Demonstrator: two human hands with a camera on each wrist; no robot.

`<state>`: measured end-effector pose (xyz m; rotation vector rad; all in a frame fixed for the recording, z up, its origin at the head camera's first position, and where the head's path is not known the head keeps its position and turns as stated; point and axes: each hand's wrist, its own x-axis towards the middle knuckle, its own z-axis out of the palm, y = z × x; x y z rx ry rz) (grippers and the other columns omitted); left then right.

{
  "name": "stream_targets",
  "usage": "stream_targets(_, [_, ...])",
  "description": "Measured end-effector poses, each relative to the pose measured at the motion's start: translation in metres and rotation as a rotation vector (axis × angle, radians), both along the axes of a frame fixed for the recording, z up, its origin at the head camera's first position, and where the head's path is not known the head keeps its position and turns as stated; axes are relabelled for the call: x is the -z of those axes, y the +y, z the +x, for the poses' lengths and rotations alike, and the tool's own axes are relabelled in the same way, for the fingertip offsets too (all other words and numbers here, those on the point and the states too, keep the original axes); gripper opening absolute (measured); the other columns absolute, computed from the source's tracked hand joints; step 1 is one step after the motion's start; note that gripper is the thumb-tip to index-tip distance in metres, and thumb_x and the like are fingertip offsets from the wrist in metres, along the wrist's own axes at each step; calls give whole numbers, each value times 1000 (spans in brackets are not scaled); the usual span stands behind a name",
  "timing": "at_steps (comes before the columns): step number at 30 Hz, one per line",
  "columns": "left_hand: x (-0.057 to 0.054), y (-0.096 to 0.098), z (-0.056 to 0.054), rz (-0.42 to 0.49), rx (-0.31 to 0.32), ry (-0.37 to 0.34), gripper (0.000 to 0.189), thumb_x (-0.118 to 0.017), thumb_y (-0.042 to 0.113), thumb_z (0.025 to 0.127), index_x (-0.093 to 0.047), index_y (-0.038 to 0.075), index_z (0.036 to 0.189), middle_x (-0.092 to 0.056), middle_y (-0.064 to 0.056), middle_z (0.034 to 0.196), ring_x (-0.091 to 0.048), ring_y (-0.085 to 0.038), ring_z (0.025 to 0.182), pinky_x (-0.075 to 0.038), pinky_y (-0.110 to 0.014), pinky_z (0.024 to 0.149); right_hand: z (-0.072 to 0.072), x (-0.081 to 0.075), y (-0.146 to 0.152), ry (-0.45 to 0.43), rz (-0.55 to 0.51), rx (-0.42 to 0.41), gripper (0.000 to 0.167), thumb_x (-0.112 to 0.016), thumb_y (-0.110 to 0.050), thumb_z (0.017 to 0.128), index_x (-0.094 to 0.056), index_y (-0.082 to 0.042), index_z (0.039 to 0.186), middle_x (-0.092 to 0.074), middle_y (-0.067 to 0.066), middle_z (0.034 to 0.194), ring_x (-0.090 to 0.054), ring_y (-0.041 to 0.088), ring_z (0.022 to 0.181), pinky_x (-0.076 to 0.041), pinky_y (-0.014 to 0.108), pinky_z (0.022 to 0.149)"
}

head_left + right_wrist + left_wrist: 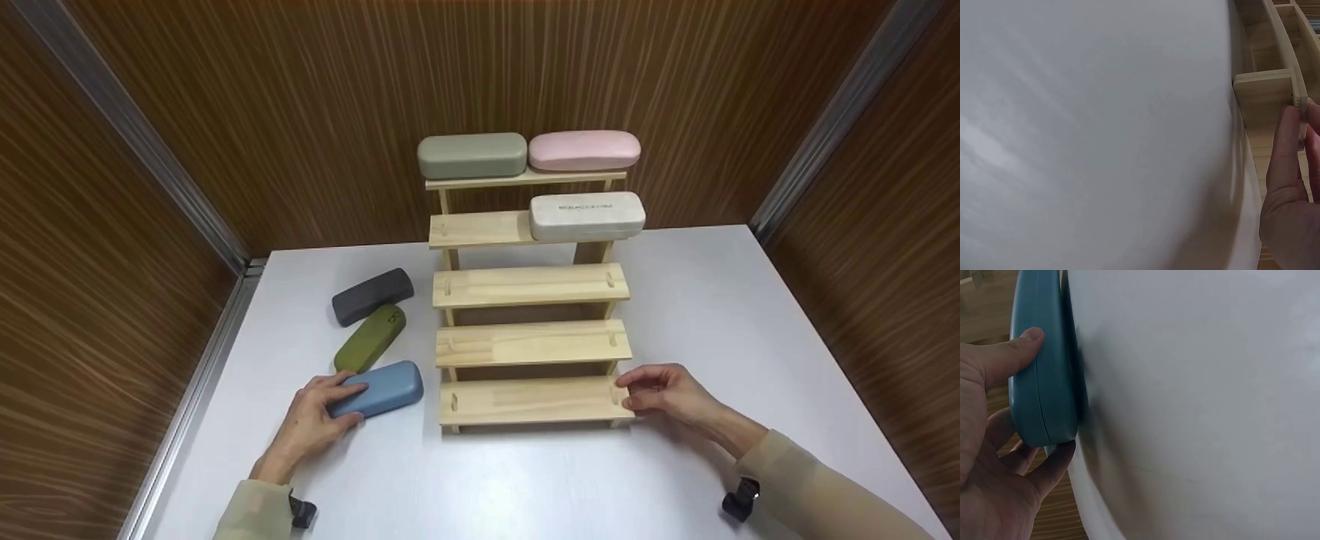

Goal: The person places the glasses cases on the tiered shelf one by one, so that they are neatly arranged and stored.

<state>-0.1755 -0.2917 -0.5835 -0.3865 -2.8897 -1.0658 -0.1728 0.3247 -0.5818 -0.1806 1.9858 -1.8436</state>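
Observation:
My left hand grips a blue glasses case lying at the left of the table. In the left wrist view the thumb presses one long side of the blue case, while the fingers curl round its other side and end. My right hand pinches the right end of the lowest board of a stepped wooden rack. Thumb and fingertips meet at that board's edge in the right wrist view. Just behind the blue case lie an olive-green glasses case and a dark grey one.
On the rack's top board sit a grey-green case and a pink case. A white case with small lettering rests at the right of the board below. Wood-grain panels enclose the white table at the back and sides.

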Motion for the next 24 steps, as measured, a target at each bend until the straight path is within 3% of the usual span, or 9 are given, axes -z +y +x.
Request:
stream_targets(10, [-9,3,2,0,-11,13,45,-93,7,88,-84,12,132,-70,-20,156,-66,-42,144,-53,-65,122,-1,-2,-1,2,11,-6,30,-78,9,93,-79,7,123,-84,-12,103,-76,3,89,-69,21,80])
stream_targets(20, [-21,4,5,1,6,142,44,-94,10,87,-85,12,131,-75,-22,148,-71,-42,134,-57,-62,113,-3,-3,-2,-31,45,2,32,-82,5,92,-79,3,124,-80,-13,103,-72,3,88,-70,26,78])
stream_targets(24, [-28,5,3,-5,20,156,44,-93,12,88,-85,13,132,-74,-21,149,-71,-41,134,-58,-62,111,-3,-3,-3,-33,49,4,32,-82,5,91,-80,1,123,-80,-13,104,-73,4,89,-70,26,78])
